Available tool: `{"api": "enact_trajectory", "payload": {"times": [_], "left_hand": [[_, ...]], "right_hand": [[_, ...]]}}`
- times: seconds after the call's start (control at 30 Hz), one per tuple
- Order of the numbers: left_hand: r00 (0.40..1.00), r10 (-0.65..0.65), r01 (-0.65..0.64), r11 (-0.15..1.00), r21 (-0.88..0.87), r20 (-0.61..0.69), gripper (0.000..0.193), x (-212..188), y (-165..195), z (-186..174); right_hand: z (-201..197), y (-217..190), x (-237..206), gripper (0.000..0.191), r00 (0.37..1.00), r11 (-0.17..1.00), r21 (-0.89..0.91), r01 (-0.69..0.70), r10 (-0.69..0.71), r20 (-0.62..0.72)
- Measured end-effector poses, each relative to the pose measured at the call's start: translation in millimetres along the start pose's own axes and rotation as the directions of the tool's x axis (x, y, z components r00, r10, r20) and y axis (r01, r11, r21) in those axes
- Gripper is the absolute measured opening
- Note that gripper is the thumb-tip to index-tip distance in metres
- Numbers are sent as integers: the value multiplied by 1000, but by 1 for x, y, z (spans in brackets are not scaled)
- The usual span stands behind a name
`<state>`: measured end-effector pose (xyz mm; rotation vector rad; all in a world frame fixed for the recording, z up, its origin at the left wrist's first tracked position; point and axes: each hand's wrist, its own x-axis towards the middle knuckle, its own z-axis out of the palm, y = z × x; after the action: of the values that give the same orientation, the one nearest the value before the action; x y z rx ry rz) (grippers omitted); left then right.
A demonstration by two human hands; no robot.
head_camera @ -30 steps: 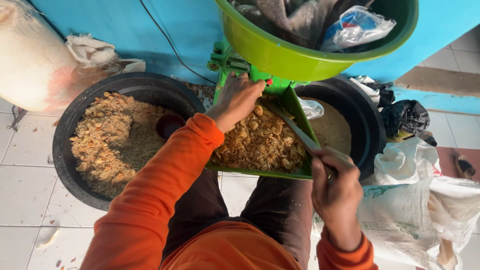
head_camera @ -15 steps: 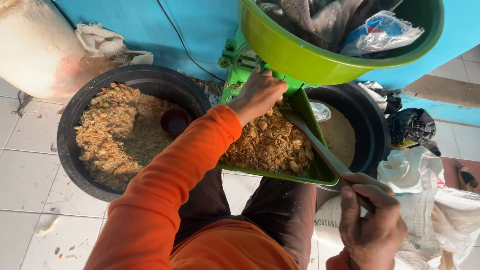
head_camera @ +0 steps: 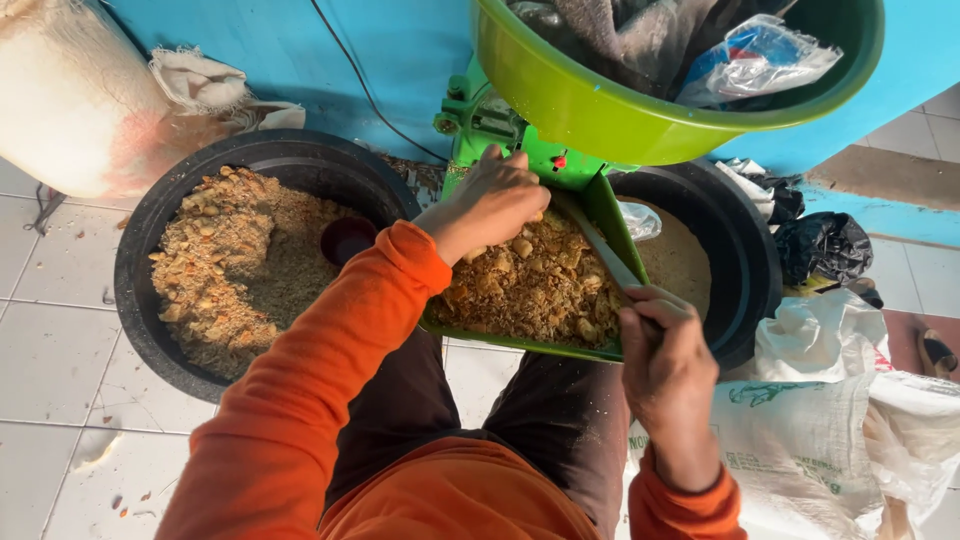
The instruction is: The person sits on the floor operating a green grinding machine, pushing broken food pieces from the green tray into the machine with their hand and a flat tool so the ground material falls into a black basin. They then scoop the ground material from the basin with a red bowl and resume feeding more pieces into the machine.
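Note:
My left hand rests knuckles-up on the brown, lumpy feed mix at the top of the green machine's tray, fingers curled into the material. My right hand is closed around the end of a long grey stick that lies slanted across the tray toward the machine's throat. Both arms wear orange sleeves. The green machine body stands against the blue wall.
A black tub at left holds crumbly brown feed and a small dark red cup. A second black tub at right holds fine meal. A green basin with bags sits overhead. White sacks lie at right, another sack at top left.
My right hand has risen toward the tray's lower edge with the stick. My left hand stays near the tray's top, shifting slightly.

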<state>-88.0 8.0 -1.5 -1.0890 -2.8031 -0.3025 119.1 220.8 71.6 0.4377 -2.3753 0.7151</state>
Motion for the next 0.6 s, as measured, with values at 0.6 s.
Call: {"api": "enact_trajectory", "payload": {"times": [0.6], "left_hand": [[938,132,-108,990,92,-321,17,44,-6,25]], "right_hand": [[-53,2,-26,22,991,985,114,-130,132,-16]]}}
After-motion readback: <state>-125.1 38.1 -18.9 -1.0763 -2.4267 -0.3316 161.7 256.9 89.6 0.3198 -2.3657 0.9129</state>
